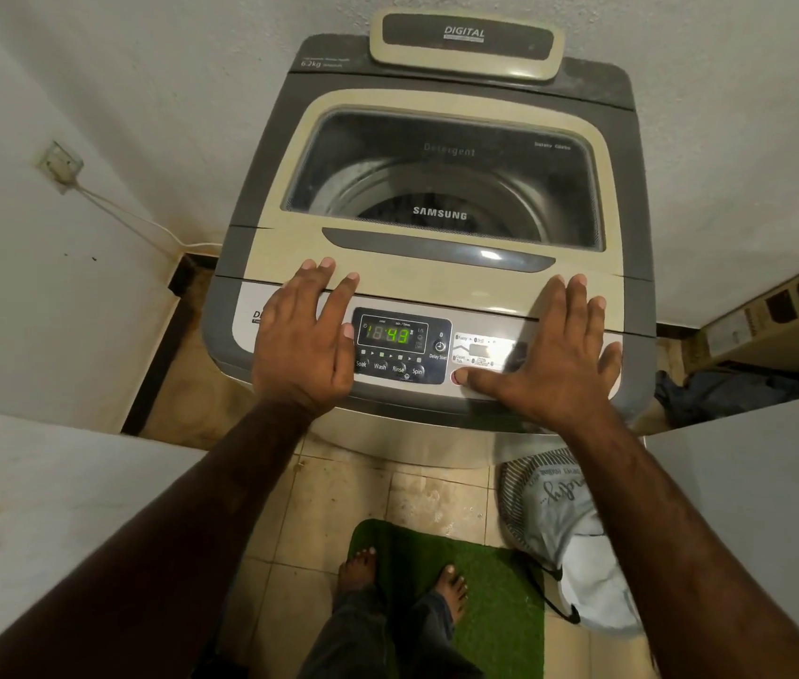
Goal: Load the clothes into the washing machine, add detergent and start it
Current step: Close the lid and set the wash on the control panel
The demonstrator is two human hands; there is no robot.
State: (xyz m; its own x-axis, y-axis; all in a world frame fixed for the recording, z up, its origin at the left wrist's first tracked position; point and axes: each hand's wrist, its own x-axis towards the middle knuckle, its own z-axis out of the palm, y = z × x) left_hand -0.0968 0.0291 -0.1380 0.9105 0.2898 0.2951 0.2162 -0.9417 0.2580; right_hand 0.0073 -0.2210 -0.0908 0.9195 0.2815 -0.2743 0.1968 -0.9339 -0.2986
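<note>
A beige and grey top-loading washing machine (pixel 436 257) stands before me with its glass lid (pixel 441 178) down. Through the glass I see the steel drum; any clothes inside are hard to make out. The control panel's green display (pixel 390 334) is lit and reads 43. My left hand (pixel 306 330) lies flat and spread on the panel's left side, fingertips on the lid's front edge. My right hand (pixel 554 350) lies flat on the panel's right side, its thumb touching a red button (pixel 457 377). Neither hand holds anything.
A grey laundry bag (pixel 564 521) slumps on the tiled floor at the machine's right front. My bare feet stand on a green mat (pixel 485 580). White walls close in on both sides. A wall socket with a cable (pixel 62 164) sits left; a cardboard box (pixel 779 316) lies at right.
</note>
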